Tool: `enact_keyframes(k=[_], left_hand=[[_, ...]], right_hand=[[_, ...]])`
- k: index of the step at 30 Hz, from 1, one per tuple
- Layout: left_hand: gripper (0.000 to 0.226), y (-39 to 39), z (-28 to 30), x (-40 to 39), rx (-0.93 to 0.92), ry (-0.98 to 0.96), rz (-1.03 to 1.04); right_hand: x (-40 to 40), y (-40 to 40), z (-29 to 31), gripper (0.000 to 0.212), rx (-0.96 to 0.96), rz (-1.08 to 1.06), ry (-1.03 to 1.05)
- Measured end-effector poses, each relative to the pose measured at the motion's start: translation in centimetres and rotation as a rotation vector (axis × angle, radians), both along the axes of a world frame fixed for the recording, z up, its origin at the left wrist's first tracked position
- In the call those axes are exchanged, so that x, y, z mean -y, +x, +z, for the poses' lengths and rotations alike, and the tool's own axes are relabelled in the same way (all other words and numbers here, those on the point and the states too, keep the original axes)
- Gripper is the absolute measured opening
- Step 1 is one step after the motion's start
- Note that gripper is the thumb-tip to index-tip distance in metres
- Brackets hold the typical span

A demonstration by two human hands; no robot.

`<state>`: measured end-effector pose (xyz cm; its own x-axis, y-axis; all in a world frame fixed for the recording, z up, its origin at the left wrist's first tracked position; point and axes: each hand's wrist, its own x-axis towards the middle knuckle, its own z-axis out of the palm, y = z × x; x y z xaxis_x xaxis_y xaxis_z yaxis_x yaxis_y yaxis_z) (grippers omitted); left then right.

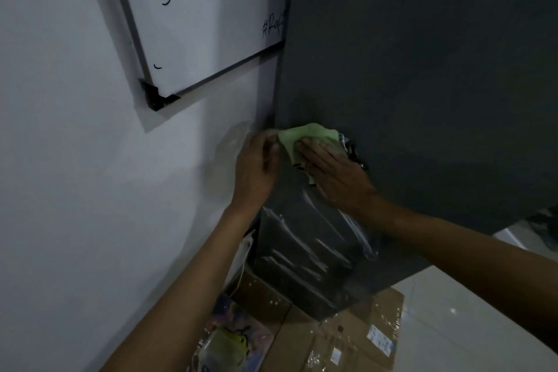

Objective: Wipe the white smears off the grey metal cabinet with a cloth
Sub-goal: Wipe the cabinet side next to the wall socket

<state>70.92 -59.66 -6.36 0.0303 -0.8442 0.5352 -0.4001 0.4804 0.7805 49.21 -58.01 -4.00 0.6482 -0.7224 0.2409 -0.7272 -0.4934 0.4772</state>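
Note:
The dark grey metal cabinet (422,69) fills the right of the view, its side panel facing me. White smears (317,244) streak the lower part of that panel. A light green cloth (305,133) with a dark patterned part lies flat against the panel above the smears. My right hand (335,172) presses on the cloth with straight fingers. My left hand (256,166) sits at the cabinet's left edge, beside the wall, its fingertips at the cloth's left corner; whether it pinches the cloth is unclear.
A white wall (90,160) stands to the left with a whiteboard (208,24) bearing handwriting. Cardboard boxes (347,338) and a colourful packet (232,338) lie on the floor below the cabinet. Pale floor tiles (483,305) show at the lower right.

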Motion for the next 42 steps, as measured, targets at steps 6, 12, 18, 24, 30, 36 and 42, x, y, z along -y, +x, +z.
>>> enact_keyframes(k=[6, 12, 18, 24, 30, 36, 42], left_hand=[[0.04, 2.4, -6.2, -3.0, 0.075, 0.147, 0.033], [0.051, 1.8, -7.9, -4.0, 0.155, 0.124, 0.015], [0.055, 0.7, -8.3, -2.6, 0.28, -0.028, 0.008], [0.056, -0.2, -8.4, 1.0, 0.336, -0.227, 0.071], [0.049, -0.4, -9.7, 4.0, 0.31, -0.539, 0.123], [0.04, -2.5, -12.6, 6.4, 0.157, -0.701, 0.157], [0.039, -3.1, -14.8, 7.9, 0.234, -0.884, 0.194]], right_hand=[[0.1, 0.5, -1.2, 0.066, -0.017, 0.004, -0.205], [0.7, 0.2, -2.4, 0.065, 0.002, -0.025, -0.192], [1.5, 0.0, -3.9, 0.066, 0.028, -0.027, -0.27], [2.3, 0.0, -5.0, 0.071, 0.027, -0.02, -0.391], [2.8, 0.4, -6.4, 0.074, 0.087, -0.032, -0.486], [3.1, 0.3, -7.9, 0.072, 0.039, -0.063, -0.585], [2.7, 0.2, -8.7, 0.077, 0.013, -0.088, -0.625]])
